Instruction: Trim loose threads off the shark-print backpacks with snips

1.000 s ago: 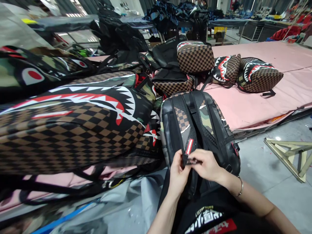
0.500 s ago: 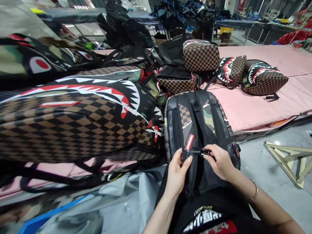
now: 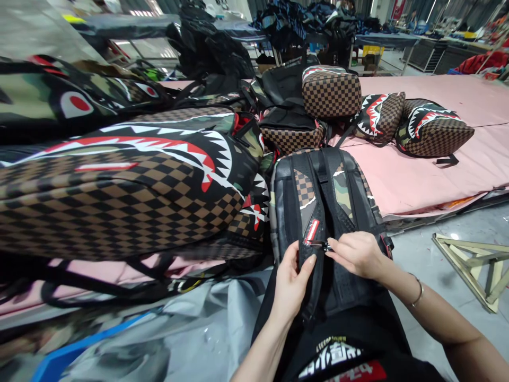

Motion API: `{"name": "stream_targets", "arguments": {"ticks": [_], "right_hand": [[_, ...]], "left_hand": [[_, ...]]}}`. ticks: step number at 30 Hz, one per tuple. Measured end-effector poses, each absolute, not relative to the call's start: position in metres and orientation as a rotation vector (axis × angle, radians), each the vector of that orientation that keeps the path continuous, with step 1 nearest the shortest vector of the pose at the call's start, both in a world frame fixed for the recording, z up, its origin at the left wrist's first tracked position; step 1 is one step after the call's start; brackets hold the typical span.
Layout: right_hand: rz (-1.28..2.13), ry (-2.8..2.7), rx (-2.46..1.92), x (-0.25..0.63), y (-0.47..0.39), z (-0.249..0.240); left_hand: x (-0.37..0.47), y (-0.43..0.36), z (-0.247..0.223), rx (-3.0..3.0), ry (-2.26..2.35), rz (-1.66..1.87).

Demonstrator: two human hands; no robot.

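Beside the lower end of a red-and-white label, the right hand grips a small tool, fingers curled closed around its dark end. Its slim, shiny tip points left, towards the label; whether it touches the material I cannot tell. Just across from it, the left hand pinches the edge of a shoulder strap between thumb and fingers, below that label. The strap belongs to a black backpack, which lies back side up in front of the person, its lower end close to their black top with printed lettering. A thin bracelet circles the right wrist.

Left of the backpack, a large checkered bag with a printed shark mouth lies on its side, and behind it is a camouflage bag with a red-and-white eye. A crumpled grey sheet spreads below them. Beyond the backpack, three more checkered bags sit near one another on a pink-covered table. To the right, a pale triangular frame rests on the shiny floor. Farther back, dark fabric is heaped high.
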State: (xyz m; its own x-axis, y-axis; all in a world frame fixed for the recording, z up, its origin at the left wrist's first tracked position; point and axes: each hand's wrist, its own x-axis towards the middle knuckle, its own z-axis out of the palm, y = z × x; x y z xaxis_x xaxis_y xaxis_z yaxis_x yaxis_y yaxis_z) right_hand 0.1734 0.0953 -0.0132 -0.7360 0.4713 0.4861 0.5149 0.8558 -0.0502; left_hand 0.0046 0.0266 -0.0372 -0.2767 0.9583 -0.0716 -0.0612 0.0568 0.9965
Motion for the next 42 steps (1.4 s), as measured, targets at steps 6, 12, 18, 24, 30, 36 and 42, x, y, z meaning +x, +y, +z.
{"name": "stream_targets", "arguments": {"ticks": [6, 12, 18, 24, 30, 36, 42], "right_hand": [[-0.263, -2.528, -0.596, 0.169, 0.097, -0.013], [-0.231, -2.488, -0.605, 0.169, 0.092, -0.016], [-0.113, -2.443, -0.718, 0.17, 0.089, -0.02], [-0.195, -2.442, -0.673, 0.163, 0.09, -0.015], [-0.122, -2.42, -0.657, 0.164, 0.092, -0.019], [-0.136, -2.413, -0.688, 0.164, 0.091, -0.02], [-0.063, -2.403, -0.678, 0.16, 0.09, -0.022]], "left_hand": [[0.006, 0.026, -0.037, 0.979, 1.391, 1.395], [0.006, 0.027, -0.037, 0.961, 1.378, 1.419], [0.007, 0.028, -0.038, 0.995, 1.384, 1.415], [0.008, 0.027, -0.037, 1.045, 1.384, 1.421], [0.006, 0.027, -0.037, 1.049, 1.389, 1.417], [0.006, 0.028, -0.038, 1.032, 1.389, 1.398], [0.006, 0.027, -0.04, 1.065, 1.393, 1.392]]}}
